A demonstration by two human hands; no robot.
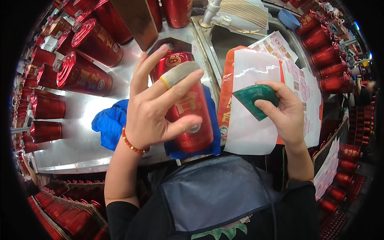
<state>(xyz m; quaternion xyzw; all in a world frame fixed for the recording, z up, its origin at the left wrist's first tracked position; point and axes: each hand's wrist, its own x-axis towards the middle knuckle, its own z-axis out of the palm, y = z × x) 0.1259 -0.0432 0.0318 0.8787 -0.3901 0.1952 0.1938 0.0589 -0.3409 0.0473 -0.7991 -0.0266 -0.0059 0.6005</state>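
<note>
My left hand (156, 96) is raised with its fingers spread, holding nothing. A fabric sleeve with a yellow edge (182, 74) wraps one of its fingers. Below that hand, a shiny red bottle with gold markings (196, 120) lies on a blue cloth (110, 124), partly hidden by the fingers. My right hand (286, 114) pinches a green curved scraper (256, 100) between thumb and fingers. The scraper is over white backing sheets (256, 138), which lie on orange-red printed sheets (227, 92).
Several red bottles (86, 76) stand on the metal table (80, 146) to the left, and more red bottles (328, 56) line the right. At the back are a sink (228, 40), a pale pipe fitting (211, 14) and a blue bowl (289, 19). A brown panel (136, 22) juts in at the top.
</note>
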